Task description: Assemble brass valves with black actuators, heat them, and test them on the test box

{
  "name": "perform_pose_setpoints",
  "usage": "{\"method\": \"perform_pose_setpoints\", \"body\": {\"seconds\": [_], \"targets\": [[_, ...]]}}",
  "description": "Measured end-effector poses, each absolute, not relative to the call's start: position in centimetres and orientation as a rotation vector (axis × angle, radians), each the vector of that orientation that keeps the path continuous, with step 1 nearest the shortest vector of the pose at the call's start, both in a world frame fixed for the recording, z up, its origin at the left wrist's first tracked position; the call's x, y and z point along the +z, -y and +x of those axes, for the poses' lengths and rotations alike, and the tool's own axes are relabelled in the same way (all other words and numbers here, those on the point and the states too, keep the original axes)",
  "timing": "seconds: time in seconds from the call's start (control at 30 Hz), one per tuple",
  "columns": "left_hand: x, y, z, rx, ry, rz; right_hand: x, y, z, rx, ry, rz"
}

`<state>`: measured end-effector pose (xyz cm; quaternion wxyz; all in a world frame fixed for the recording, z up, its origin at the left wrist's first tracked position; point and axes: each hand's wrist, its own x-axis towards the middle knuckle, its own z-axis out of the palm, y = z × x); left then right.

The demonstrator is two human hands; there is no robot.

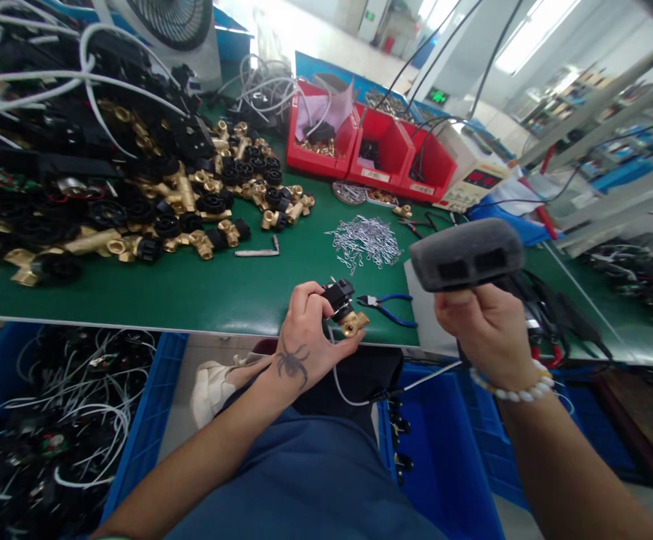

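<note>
My left hand (pixel 309 337) is closed around a brass valve (pixel 354 322) with a black plastic housing (pixel 338 294) on top, just above the table's front edge. A white cable (pixel 341 386) hangs below it. My right hand (pixel 487 326), raised to the right, grips a grey pistol-grip device (pixel 467 255) with a rounded head and two dark recesses; its exact kind is unclear. Between the hands lie blue-handled cutting pliers (pixel 388 306), apart from both. Beyond them spreads a pile of small metal clips (pixel 367 241).
Brass valves with black caps (pixel 191 195) crowd the green table's left. Red bins (pixel 380 154) and a power supply (pixel 473 172) stand behind. A small bent metal tool (pixel 257 252) lies mid-table. Blue crates (pixel 151 420) sit below, one full of cabled black parts.
</note>
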<state>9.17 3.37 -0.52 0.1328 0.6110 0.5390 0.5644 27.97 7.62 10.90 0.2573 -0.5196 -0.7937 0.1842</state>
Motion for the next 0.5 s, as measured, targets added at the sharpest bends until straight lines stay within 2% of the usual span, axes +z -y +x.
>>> {"method": "perform_pose_setpoints", "body": {"seconds": [0.17,0.37,0.5], "targets": [[-0.54,-3.36,9.11,1.633,-1.567,1.812,10.81,-8.0,27.69,0.578,2.581,-1.381],[-0.57,-3.42,9.07,1.635,-1.538,1.767,11.25,-7.66,28.07,0.457,2.151,-1.39],[-0.64,-3.45,9.07,1.66,-1.521,1.774,10.75,-7.62,27.34,0.507,2.511,-1.399]]}}
